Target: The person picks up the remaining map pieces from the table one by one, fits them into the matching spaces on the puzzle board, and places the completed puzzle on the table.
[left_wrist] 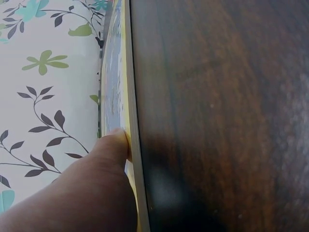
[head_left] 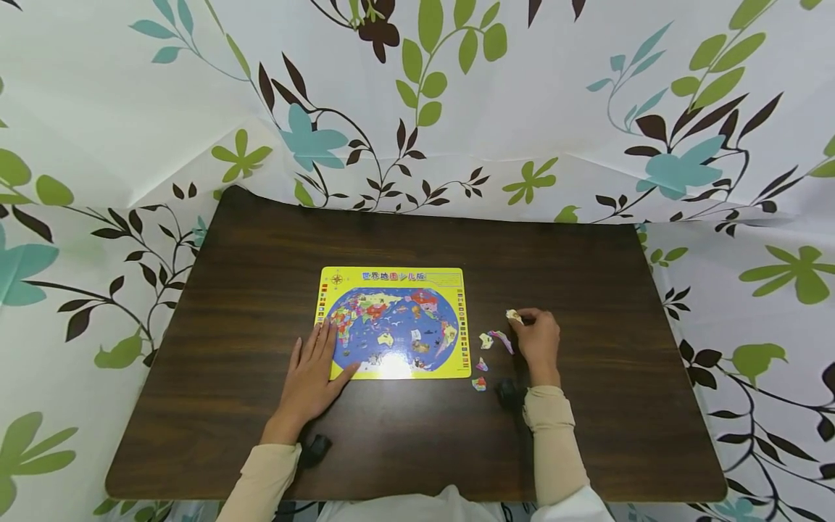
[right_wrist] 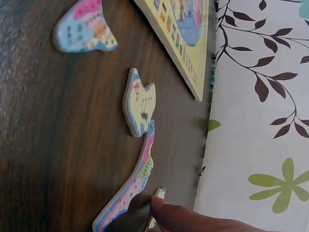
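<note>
Left hand [head_left: 312,377] flat on puzzle board [head_left: 394,321] — right hand [head_left: 538,338] pinches piece [head_left: 513,315].

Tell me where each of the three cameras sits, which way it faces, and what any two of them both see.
Head: worn on the head, looking forward and down at the table, puzzle board, loose pieces; both forearms, left hand and right hand show.
Left wrist: low along the tabletop, facing the board's edge; one finger shows, resting on the board.
Right wrist: low over the table, facing loose pieces and the board's corner; a fingertip shows.
Shared: all three see the board; head and right wrist share the loose pieces.
</note>
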A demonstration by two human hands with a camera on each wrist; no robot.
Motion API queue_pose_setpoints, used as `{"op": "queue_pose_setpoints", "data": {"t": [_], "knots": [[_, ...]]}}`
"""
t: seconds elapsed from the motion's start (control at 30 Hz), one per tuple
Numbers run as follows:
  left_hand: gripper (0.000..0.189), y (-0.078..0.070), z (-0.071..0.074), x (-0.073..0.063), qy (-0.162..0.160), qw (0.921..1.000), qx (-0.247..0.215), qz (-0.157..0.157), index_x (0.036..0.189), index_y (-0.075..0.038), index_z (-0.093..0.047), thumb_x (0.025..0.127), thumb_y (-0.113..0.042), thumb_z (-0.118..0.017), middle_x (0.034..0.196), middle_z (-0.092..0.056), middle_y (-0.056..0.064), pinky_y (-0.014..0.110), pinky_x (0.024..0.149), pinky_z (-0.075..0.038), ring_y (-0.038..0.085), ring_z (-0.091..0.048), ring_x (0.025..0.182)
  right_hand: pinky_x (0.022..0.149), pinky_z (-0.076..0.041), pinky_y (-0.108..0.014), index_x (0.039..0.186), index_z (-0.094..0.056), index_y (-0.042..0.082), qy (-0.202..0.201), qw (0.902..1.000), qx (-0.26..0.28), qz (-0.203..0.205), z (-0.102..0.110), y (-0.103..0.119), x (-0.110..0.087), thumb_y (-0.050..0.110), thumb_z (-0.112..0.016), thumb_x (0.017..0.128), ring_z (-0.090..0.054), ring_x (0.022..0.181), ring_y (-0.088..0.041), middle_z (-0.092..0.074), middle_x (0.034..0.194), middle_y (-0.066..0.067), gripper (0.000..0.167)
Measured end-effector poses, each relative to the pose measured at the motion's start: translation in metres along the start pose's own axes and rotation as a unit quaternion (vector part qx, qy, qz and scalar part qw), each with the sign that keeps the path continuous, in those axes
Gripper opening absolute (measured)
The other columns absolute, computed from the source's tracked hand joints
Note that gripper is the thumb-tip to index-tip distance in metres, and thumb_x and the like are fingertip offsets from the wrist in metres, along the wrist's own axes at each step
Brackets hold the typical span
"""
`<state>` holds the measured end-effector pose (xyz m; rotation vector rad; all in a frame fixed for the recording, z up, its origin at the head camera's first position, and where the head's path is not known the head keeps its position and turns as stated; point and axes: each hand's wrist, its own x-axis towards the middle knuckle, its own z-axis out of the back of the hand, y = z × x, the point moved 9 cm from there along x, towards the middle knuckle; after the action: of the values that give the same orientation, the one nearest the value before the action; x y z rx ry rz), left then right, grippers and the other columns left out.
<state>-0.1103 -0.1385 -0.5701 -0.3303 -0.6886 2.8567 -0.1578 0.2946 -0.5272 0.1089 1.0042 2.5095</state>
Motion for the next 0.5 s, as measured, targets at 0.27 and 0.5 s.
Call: {"op": "queue_pose_setpoints", "data": {"t": [0.27,0.5], "knots": [[0.095,-0.0008,0.0013,0.0015,-0.004,1.0000,0.006,-0.003,0.166,-0.006,-0.011,0.101,-0.062,-0.051,0.173,-0.008,0.015,0.059,0.125,0.005,0.034,-0.002,0.160,0.092,-0.050,-0.052,0.105,-0.073,-0.007,0.009,0.9992,0.022,-0.031,-0.0042,-0.0064,0.0015,0.013,-0.079,0.091,-0.065,0.102,-0.041,-0.072,0.106,-0.026,0.025],[0.095,-0.0010,0.0013,0.0000,-0.003,1.0000,0.004,-0.001,0.166,-0.005,-0.010,0.102,-0.062,-0.051,0.173,-0.007,0.015,0.059,0.125,0.005,0.034,-0.002,0.160,0.082,-0.051,-0.044,0.104,-0.068,-0.005,0.005,0.9986,0.039,-0.037,-0.0054,-0.0081,0.0000,0.011,-0.080,0.091,-0.067,0.095,-0.038,-0.073,0.103,-0.024,0.024]]}}
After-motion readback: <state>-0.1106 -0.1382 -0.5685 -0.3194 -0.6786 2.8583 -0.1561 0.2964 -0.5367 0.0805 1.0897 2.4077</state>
